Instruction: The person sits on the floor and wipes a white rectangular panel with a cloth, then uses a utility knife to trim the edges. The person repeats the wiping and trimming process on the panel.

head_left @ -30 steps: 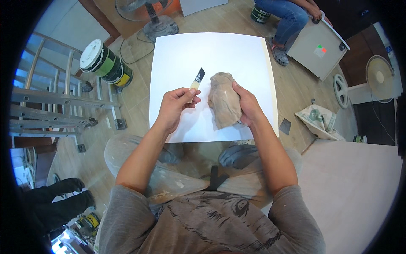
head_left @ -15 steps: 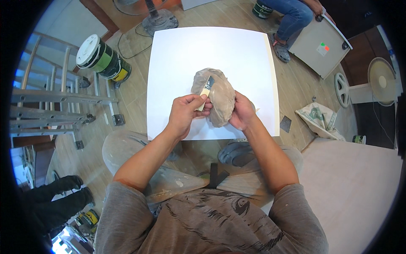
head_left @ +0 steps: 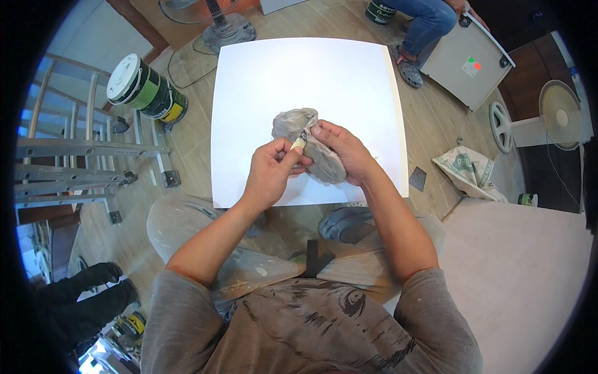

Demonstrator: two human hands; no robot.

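Observation:
My left hand (head_left: pixel 268 173) pinches a small flat scraper (head_left: pixel 299 143), cream-coloured with a darker end, between thumb and fingers. Its far end is tucked into a fold of a crumpled greyish-brown bag (head_left: pixel 326 166), soft and thin like plastic; what the bag contains is hidden. My right hand (head_left: pixel 350 151) grips the bag from its right side, thumb pressing on top near the scraper. Both hands are close together over the near half of a white square panel (head_left: pixel 261 78), which lies in front of my knees.
A lidded bucket (head_left: pixel 140 87) and an aluminium ladder (head_left: pixel 93 149) stand at left. Beyond the panel is a fan base (head_left: pixel 229 34). At far right, a person in jeans (head_left: pixel 430 25) sits by a grey board (head_left: pixel 464 65). A sack (head_left: pixel 464 171) and a pale board (head_left: pixel 517 268) lie at right.
My right hand has moved up and over the bag, its thumb now on top. The bag has been folded around the scraper, hiding the dark end that showed more before.

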